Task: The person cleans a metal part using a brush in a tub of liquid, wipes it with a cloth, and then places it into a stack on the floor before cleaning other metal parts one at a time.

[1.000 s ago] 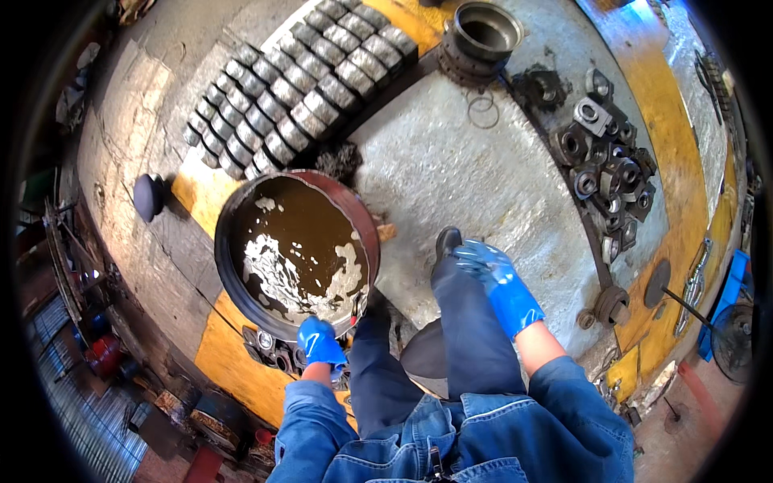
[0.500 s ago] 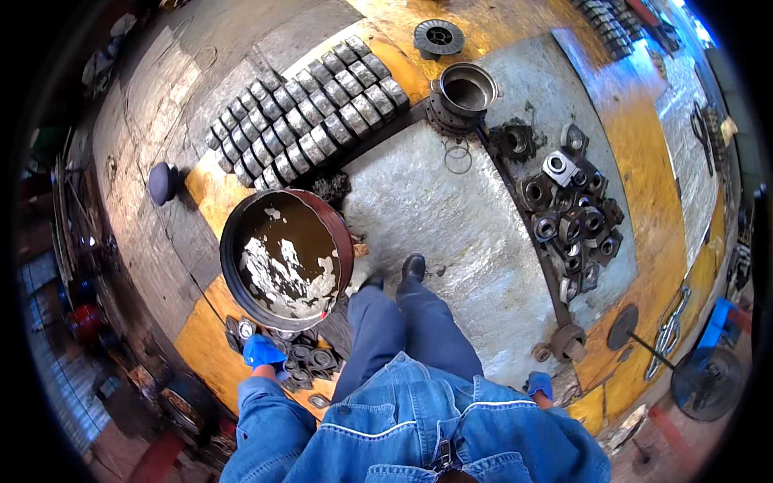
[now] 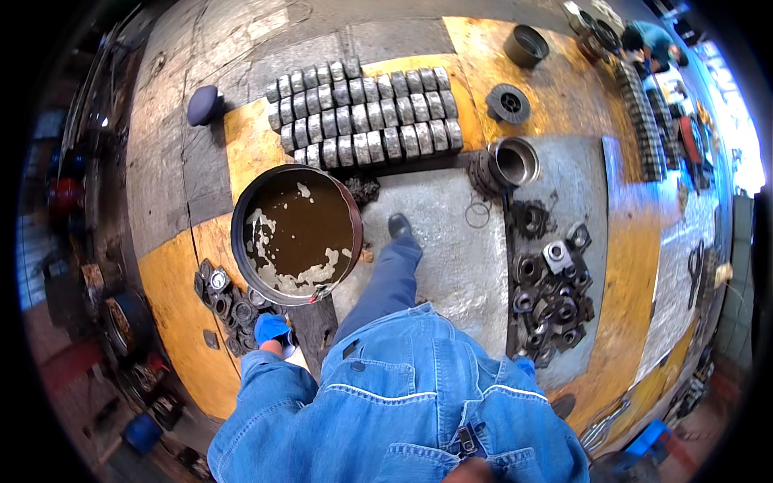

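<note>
My left hand (image 3: pixel 274 329), in a blue glove, hangs low beside the round tub (image 3: pixel 239 211) and over a heap of dark ring-shaped metal parts (image 3: pixel 239 314). How its fingers are set does not show, nor whether they hold anything. Brown liquid (image 3: pixel 302 229) fills the tub, with pale foam along its lower and left side. Only a small blue patch of my right hand (image 3: pixel 525 367) shows past my denim jacket, close to a pile of dark metal blocks with round holes (image 3: pixel 555 302); its fingers are hidden.
Rows of metal cylinders (image 3: pixel 362 113) lie beyond the tub. To their right are a metal pot (image 3: pixel 515 163), a black spool (image 3: pixel 509 103) and a dark bucket (image 3: pixel 527 46). A dark round-topped object (image 3: pixel 205 105) stands far left. Another person (image 3: pixel 648 44) crouches far right.
My view has shifted and turned, bringing the other person into sight. One leg has stepped forward. The foam in the tub has thinned and spread toward the rim. My left hand remains low beside the tub.
</note>
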